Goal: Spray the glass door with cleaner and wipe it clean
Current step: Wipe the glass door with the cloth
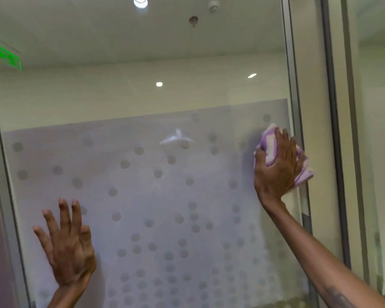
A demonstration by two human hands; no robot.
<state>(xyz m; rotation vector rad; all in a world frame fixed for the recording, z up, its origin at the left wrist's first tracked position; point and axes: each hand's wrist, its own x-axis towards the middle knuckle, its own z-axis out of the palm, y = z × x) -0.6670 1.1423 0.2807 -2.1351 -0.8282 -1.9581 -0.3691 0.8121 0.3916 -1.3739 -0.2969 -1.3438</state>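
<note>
Right hand grip: the right hand (277, 165) presses a bunched cloth (273, 150) against the pane, fingers curled over the wad and pointing up, thumb hooked on its left side.
Cloth: purple and white, crumpled; folds stick out above the fingertips and at the lower right of the palm, at the right of the frame.
Left hand grip: the left hand (67, 247) holds nothing; fingers spread wide and pointing up, palm towards the glass at lower left. Whether it touches the pane, I cannot tell.
Right forearm: bare, runs from the wrist down to the lower right corner of the frame.
Glass door (142, 96): fills most of the frame; upper part clear, lower part covered by a frosted band (142, 196) patterned with grey dots that grow denser towards the bottom.
Cloth on door: sits near the top of the frosted band, just beside the door's right edge.
Door frame (296, 85): pale metal upright at the right, with a dark strip further right.
Through the glass: ceiling lights (140, 2) at top centre, a green illuminated sign (5, 54) at upper left.
</note>
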